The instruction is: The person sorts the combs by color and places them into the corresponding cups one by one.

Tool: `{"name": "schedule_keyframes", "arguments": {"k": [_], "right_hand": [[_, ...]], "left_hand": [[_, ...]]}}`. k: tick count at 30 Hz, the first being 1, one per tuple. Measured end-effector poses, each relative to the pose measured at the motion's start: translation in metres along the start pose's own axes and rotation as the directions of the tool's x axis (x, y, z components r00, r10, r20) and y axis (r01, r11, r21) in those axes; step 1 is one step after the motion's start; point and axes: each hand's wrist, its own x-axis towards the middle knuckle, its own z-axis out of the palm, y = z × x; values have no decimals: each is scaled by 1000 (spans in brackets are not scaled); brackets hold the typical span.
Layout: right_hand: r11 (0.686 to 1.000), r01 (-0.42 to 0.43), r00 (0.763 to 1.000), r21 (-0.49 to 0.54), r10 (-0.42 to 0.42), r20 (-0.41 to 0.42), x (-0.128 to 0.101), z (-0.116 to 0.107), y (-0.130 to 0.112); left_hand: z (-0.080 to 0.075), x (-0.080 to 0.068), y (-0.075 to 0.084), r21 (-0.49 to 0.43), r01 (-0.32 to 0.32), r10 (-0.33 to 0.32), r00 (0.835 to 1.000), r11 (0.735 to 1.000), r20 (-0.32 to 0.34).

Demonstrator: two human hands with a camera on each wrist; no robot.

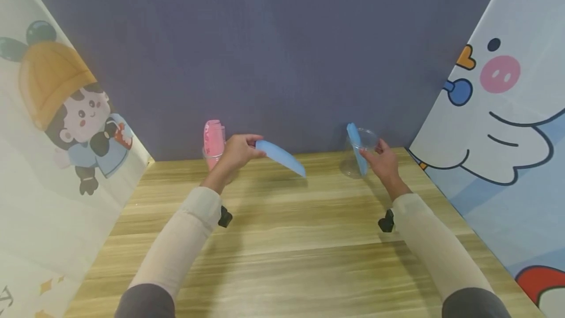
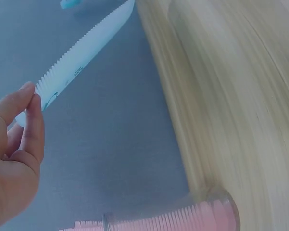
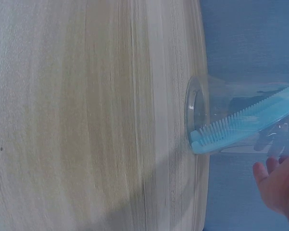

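Head view: left hand (image 1: 236, 153) pinches one end of a blue comb (image 1: 281, 157), held in the air over the wooden table (image 1: 282, 249), free end slanting down to the right. Just behind that hand stands a clear cup with a pink comb (image 1: 214, 142) upright in it, against the grey back wall (image 1: 265, 48). Right hand (image 1: 383, 161) is at a second clear cup (image 1: 358, 153) on the table; another blue comb (image 1: 356, 148) stands in it. Fingers curl toward cup and comb, but whether they grip either is hard to tell.

Left wrist view: thumb and forefinger (image 2: 34, 126) pinch the blue comb (image 2: 79, 57) by its end, teeth showing along one edge. Pink comb (image 2: 182, 219) in its cup sits at the bottom edge, cut off.

Right wrist view: clear cup (image 3: 231, 115) on the table edge by the wall, blue comb (image 3: 245, 122) inside, lower end at the cup's base. Only fingertips (image 3: 274, 185) show at the corner, just beside the cup; contact unclear.

Judgement: sorting combs into cups, mid-carry. Next move likely calls for taking the held comb across to the right cup and tipping it upright to clear the rim.
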Motion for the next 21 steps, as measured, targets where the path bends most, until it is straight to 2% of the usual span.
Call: {"name": "schedule_keyframes", "arguments": {"k": [6,12,15,21], "right_hand": [[1000,-7,1000,1,7,3,-2,0,0],[1000,-23,1000,20,23,5,-6,1,-3],[999,-23,1000,24,22,3,-7,2,-5],[1000,-13,1000,28,13,5,-7,0,-6]], "left_hand": [[6,4,7,-68,13,-12,1000,998,10],[11,9,16,-23,-20,20,999,1000,-27],[14,12,22,-34,-45,43,998,998,-41],[21,22,34,-124,-70,63,996,990,-64]]}}
